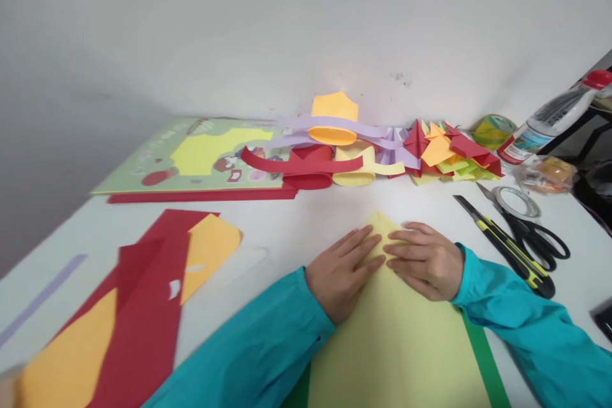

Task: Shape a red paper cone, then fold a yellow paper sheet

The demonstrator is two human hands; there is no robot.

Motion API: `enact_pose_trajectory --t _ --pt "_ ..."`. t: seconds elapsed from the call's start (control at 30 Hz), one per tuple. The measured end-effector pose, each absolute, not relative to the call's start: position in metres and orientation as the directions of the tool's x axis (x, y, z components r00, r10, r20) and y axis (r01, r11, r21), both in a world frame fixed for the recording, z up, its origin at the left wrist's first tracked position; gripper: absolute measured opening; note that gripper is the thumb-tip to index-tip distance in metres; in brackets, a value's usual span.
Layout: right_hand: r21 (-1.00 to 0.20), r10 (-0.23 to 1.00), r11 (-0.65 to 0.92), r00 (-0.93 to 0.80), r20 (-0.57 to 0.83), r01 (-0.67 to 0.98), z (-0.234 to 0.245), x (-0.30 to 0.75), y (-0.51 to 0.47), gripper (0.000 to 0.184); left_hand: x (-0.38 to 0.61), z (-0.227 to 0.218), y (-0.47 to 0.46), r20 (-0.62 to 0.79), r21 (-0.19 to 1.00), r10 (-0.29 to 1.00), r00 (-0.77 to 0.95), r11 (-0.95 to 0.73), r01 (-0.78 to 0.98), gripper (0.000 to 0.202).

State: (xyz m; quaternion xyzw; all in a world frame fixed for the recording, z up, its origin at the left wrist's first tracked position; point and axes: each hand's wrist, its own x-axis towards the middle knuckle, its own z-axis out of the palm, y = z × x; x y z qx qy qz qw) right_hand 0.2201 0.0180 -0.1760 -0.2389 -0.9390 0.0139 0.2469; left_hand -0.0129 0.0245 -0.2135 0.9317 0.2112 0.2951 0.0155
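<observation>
Over the green sheet [484,357] on the counter [287,229], the pale yellow paper [392,344] should be creased evenly towards its tip, with left hand [344,273] and right hand [428,262] laid flattish, fingers slightly spread.

A paper-craft workspace: white bench [282,223] against the wall [268,25] at twelve o'clock, folded paper pile [437,148] at three, scissors [517,228] and cutter [509,252] at four, yellow sheet [392,350] at five.
</observation>
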Motion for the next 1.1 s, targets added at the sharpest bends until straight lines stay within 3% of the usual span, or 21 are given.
enact_pose_trajectory --t 1.1 --pt "-0.111 0.429 0.895 -0.766 0.478 0.432 -0.177 0.22 0.018 0.02 -0.012 -0.224 0.028 0.573 0.191 0.404 0.713 -0.912 0.363 0.031"
